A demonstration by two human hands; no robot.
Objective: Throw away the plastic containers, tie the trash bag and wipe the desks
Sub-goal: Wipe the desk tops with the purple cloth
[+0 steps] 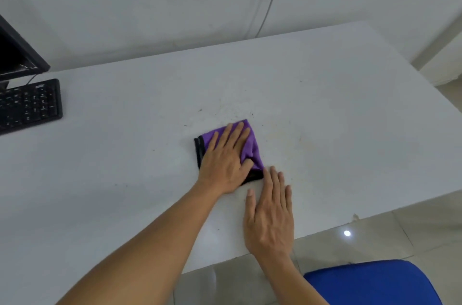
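The left hand (225,162) is lying flat on a purple cloth (253,147). Its fingers are straight and a little spread, and they are pressing the cloth down onto the white desk (325,104). The hand is not curling round the cloth; it is only pushing from on top. The cloth is sitting right under that palm, folded into a small square. A black edge (199,149) is peeking out on the little-finger side, and more purple is showing past the fingertips and by the thumb.

The right hand (270,217) is also resting flat on the bare desk, fingers straight, holding nothing. Its fingertips are lying just beside the cloth corner nearest the left thumb. I cannot tell if they are touching it.

The cloth is looking soft, thin and light. I think it will bunch up or slide away if the push is weak. So the best place to press is the middle, with the whole palm. It will not break.

Just past the left fingertips, brown marks and small dark specks (225,109) are showing on the desk. That spot is probably needing the wipe. A black keyboard (30,104) is sitting well off on the little-finger side.
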